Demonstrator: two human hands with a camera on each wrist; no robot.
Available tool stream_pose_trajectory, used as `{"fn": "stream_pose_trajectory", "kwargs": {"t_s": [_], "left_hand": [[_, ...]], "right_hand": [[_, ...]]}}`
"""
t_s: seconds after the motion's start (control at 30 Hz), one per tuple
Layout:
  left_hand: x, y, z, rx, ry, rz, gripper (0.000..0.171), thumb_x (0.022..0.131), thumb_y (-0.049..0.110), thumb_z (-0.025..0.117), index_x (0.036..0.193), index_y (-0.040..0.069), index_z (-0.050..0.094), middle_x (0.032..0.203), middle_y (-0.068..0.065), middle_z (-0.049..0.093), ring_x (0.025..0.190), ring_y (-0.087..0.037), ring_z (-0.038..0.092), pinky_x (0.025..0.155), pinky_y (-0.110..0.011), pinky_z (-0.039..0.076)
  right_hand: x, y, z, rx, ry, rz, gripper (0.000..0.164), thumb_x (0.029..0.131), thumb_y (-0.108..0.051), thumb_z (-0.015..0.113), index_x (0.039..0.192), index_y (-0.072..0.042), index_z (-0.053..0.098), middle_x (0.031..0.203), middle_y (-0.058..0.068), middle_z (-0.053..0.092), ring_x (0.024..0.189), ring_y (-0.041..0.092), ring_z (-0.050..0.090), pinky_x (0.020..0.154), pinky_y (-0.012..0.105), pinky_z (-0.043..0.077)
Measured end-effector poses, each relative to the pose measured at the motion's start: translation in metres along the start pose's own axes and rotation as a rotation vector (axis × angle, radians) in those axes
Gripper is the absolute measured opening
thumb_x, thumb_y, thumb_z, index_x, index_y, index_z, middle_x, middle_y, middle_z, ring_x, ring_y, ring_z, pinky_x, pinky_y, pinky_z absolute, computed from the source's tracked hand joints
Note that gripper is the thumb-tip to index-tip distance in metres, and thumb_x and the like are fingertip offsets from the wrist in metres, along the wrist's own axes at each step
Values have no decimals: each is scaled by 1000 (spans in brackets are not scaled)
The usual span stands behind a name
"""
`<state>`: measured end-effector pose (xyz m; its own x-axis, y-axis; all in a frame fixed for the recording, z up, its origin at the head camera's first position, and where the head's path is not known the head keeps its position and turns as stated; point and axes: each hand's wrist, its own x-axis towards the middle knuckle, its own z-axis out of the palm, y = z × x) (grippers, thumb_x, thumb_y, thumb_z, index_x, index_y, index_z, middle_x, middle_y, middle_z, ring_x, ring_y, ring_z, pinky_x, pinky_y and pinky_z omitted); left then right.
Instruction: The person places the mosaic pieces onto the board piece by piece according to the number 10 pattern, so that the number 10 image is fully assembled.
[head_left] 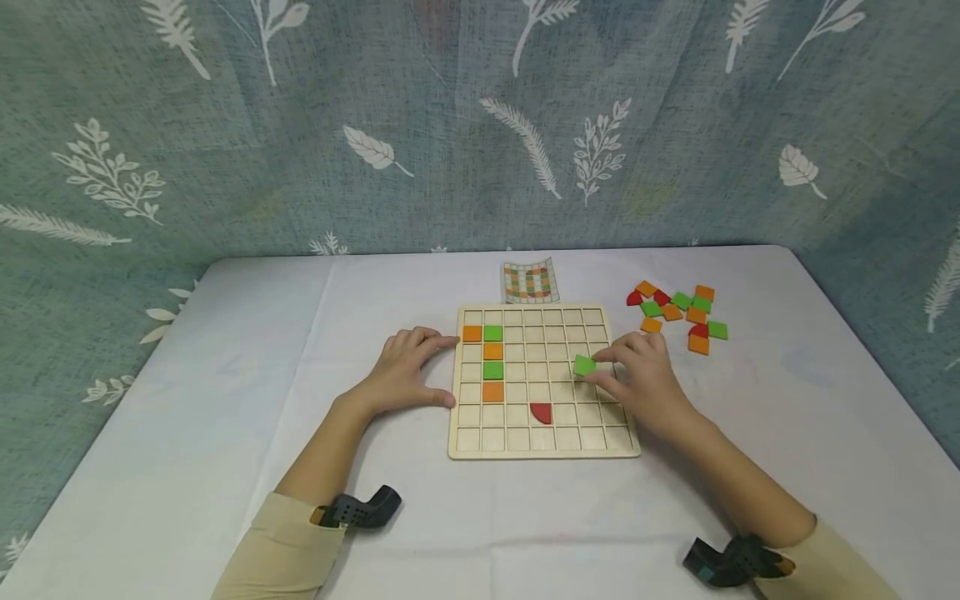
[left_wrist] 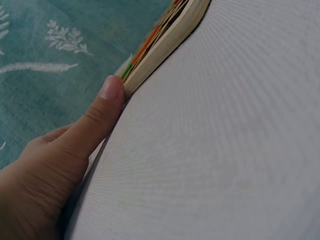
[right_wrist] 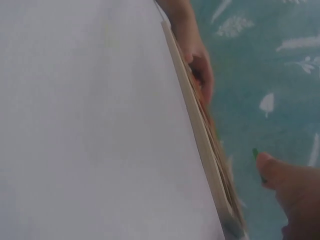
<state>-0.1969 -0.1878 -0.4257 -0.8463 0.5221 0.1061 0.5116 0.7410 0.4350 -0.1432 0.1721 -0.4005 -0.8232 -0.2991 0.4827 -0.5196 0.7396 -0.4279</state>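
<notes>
A square wooden grid board (head_left: 592, 415) lies on the white cloth. My right hand (head_left: 647, 382) pinches a green square tile (head_left: 584, 365) between thumb and fingers, over the right part of the grid. In the right wrist view that tile (right_wrist: 258, 162) shows edge-on, raised above the board's surface. My left hand (head_left: 401, 371) touches the board's left edge with thumb and forefinger spread apart. Orange tiles (head_left: 492, 392) and green tiles (head_left: 492, 370) fill several cells in the two left columns. A red quarter-round tile (head_left: 542, 412) sits in a lower middle cell.
Loose orange, green and red tiles (head_left: 671, 312) lie scattered right of the board's far corner. A small printed pattern card (head_left: 530, 282) rests behind the board. Beyond the white-covered table (head_left: 225, 417) hangs a teal leaf-patterned cloth (head_left: 450, 167).
</notes>
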Motion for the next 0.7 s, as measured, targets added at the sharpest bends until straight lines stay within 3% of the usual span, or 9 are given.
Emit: {"fn": "stream_pose_trajectory", "kwargs": {"t_s": [0.5, 0.7], "left_hand": [[1, -1, -1, -19, -7, 14, 101, 58, 75, 69, 140, 20, 46, 126, -9, 45, 116, -28, 37, 95, -45, 25], [1, -1, -1, -20, -7, 17, 101, 58, 77, 66, 140, 20, 46, 126, -9, 45, 116, -28, 37, 95, -45, 25]], "right_hand": [[16, -40, 33, 43, 13, -261, 33, 64, -27, 86, 86, -8, 70, 85, 2, 56, 84, 20, 43, 77, 34, 30], [15, -58, 45, 75, -81, -232, 30, 69, -31, 83, 88, -12, 72, 86, -1, 56, 84, 18, 40, 78, 33, 33]]}}
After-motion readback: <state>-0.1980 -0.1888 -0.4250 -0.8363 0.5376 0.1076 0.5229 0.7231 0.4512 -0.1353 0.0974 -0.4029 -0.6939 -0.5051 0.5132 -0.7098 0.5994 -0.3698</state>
